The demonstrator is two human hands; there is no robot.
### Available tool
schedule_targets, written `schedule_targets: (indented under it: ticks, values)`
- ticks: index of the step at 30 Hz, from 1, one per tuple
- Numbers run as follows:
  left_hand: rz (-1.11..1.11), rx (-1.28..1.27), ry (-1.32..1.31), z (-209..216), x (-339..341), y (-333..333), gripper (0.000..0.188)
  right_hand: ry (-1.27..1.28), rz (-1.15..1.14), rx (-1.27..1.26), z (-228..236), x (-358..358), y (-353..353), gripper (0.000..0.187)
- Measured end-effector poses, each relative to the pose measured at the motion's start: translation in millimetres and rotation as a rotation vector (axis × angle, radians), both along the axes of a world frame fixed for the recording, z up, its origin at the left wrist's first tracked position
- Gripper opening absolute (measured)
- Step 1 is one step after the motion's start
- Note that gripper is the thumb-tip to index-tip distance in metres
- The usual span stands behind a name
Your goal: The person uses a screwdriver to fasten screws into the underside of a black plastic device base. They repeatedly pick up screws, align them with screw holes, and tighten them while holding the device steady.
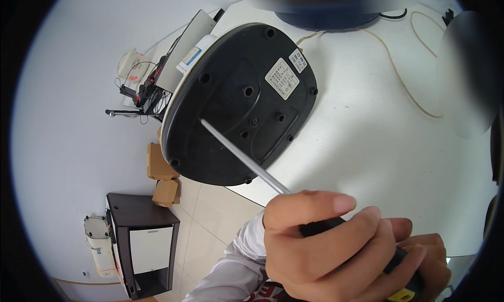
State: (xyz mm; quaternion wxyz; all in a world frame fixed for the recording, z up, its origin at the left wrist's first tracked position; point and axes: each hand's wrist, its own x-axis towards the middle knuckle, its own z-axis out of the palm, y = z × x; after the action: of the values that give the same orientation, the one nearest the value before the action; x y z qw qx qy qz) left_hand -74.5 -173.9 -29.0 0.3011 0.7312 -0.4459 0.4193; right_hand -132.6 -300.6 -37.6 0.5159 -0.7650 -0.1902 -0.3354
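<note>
My left hand (320, 249) is wrapped around the black handle of a long-shafted screwdriver (244, 157). Behind it, mostly covered, my right hand (434, 257) has its fingers curled at the rear of the same handle, where a yellow part shows. The bare metal shaft points up and left, its tip in front of an appliance's black underside (226, 118). Whether the tip touches cannot be told. This appliance stands tipped on the table, its rounded base facing me, with several recessed holes, two white labels and a white shell behind.
The white table (362, 144) carries a pale cord (401, 84) and a dark blue rounded object (328, 18) at the back. Left of the table, a dark cabinet (144, 212) and cardboard boxes (161, 160) stand on the tiled floor. A blurred grey shape (467, 76) covers the right.
</note>
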Motion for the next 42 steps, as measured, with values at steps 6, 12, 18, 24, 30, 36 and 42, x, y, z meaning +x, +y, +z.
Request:
schedule_targets:
  ticks: [6, 12, 18, 24, 30, 36, 42]
  values:
    - [-0.027, -0.245, -0.114, -2, 29, -20, 0.030, 0.013, -0.012, 0.030, 0, -4, 2, 0.053]
    - [-0.014, -0.442, -0.148, -1, 42, -27, 0.025, 0.147, -0.047, -0.037, 14, -11, 3, 0.057]
    - [0.018, -0.340, -0.087, 0, 40, -16, 0.022, 0.024, 0.013, -0.139, 12, 3, -4, 0.058]
    - [0.062, -0.293, -0.078, -2, 39, -13, 0.021, 0.062, -0.096, -0.205, 20, 5, 5, 0.058]
    - [0.073, -0.266, -0.099, -5, 43, -11, 0.030, 0.059, -0.101, -0.328, 25, 6, -1, 0.053]
    - [0.105, -0.211, -0.131, -3, 50, 0, 0.042, 0.115, -0.258, -0.204, 31, -4, 18, 0.048]
    - [0.162, -0.053, -0.140, 5, 43, 19, 0.055, -0.175, -0.130, -0.409, 16, 9, -12, 0.049]
